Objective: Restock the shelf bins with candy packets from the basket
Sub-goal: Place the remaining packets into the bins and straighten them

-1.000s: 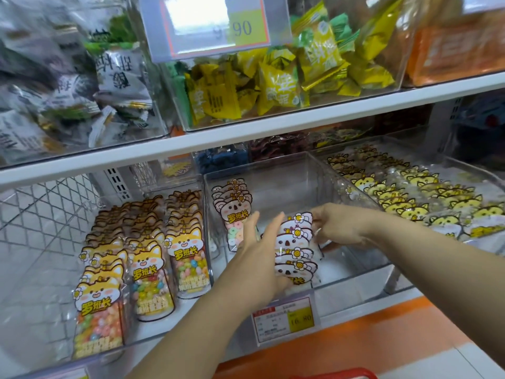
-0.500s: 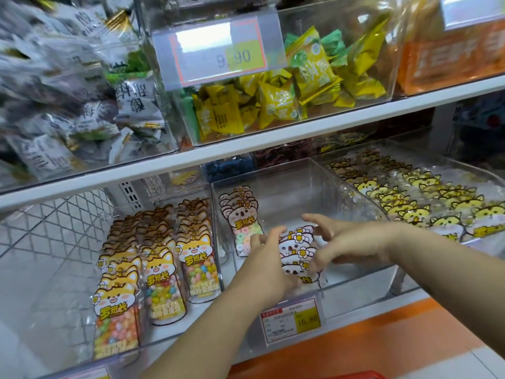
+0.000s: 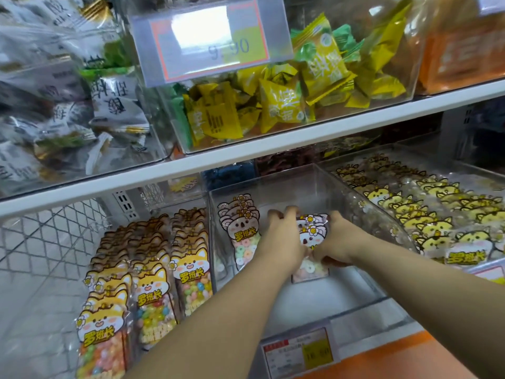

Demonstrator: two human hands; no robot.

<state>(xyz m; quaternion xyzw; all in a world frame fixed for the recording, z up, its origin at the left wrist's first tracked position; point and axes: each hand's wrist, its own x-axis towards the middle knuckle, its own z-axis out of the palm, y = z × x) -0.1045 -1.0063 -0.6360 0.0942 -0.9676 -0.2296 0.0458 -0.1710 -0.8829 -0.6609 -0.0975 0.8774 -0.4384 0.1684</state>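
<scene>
Inside clear bin [image 3: 325, 302], left hand [image 3: 281, 243], right hand [image 3: 340, 242] curl fingers round packet stack [image 3: 311, 233]

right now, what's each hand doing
left hand: grips the packets
right hand: grips the same packets

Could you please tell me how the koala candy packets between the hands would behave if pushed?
The koala packets look like glossy film, so they probably slip over one another; the left hand and right hand hold them from both sides. Ring sweets fill only the lower part, so they are likely bottom-heavy with floppy tops.
</scene>
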